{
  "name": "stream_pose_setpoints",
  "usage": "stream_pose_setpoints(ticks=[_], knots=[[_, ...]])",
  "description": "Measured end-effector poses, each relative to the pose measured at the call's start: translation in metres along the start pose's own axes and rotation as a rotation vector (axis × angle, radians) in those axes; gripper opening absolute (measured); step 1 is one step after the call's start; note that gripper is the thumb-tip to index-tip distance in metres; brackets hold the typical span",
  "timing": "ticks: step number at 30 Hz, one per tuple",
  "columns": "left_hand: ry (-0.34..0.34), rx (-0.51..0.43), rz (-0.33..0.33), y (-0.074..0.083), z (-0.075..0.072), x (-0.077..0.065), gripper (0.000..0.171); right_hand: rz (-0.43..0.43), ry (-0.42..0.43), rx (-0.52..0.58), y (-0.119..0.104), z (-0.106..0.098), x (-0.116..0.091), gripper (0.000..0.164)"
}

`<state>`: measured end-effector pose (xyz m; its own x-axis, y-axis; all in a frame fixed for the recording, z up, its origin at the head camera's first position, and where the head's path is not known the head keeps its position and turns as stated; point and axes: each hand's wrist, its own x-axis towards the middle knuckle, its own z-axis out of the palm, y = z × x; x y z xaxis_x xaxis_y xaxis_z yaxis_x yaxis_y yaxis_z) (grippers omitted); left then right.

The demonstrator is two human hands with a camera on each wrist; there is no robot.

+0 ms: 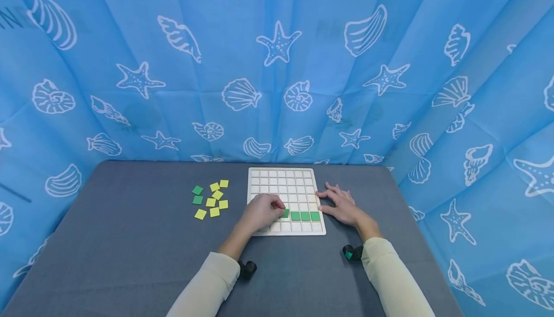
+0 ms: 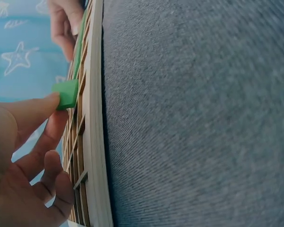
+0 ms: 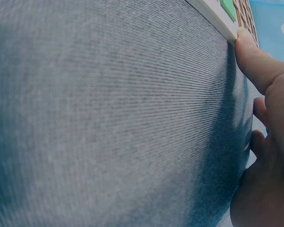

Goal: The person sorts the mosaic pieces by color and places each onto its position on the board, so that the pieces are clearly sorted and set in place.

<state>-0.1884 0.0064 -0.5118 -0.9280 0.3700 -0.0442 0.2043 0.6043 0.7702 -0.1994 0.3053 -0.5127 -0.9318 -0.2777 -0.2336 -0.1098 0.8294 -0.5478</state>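
Observation:
Between the thumb and fingers of my left hand (image 1: 261, 212) is a small green square tile (image 2: 66, 93), pinched by its edge and tilted over the grid board. That wooden white board (image 1: 289, 234) has rows of square cells. Just right of the held tile, three green tiles (image 1: 305, 216) lie side by side in one row, reaching the right-hand column. My right hand (image 1: 342, 206) rests at the board's right side, fingers spread and relaxed. In the right wrist view its thumb (image 3: 250, 52) touches the board's corner edge (image 3: 217, 21).
Left of the board, several loose yellow tiles (image 1: 210, 202) and two green tiles (image 1: 197, 200) lie scattered on the grey cloth-covered table (image 1: 143, 240). A blue curtain (image 1: 277, 115) with white shell and starfish prints hangs behind the table and along its sides.

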Motion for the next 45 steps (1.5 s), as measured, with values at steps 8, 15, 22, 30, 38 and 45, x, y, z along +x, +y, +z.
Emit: stream_pose_setpoints(ticks=[8,15,22,30,38,45], knots=[[0.053,0.179,0.023,0.006,0.004,0.001,0.008,0.007,0.000,-0.002,0.000,-0.001,0.003,0.052],[0.076,0.332,0.071,0.009,0.005,-0.001,0.005,-0.002,-0.001,-0.005,-0.001,-0.002,0.002,0.052],[0.067,0.606,0.182,0.013,0.006,-0.007,0.023,-0.026,0.007,-0.004,-0.003,-0.003,-0.002,0.052],[0.077,0.701,0.226,0.019,0.005,-0.013,0.032,-0.036,0.012,-0.003,-0.005,-0.001,-0.002,0.049],[0.153,0.697,0.253,0.019,0.000,-0.008,0.058,-0.023,0.023,-0.001,-0.003,0.002,-0.002,0.049],[0.155,0.689,0.233,0.014,-0.008,-0.005,0.073,-0.017,0.015,-0.004,-0.002,0.002,-0.002,0.049]])
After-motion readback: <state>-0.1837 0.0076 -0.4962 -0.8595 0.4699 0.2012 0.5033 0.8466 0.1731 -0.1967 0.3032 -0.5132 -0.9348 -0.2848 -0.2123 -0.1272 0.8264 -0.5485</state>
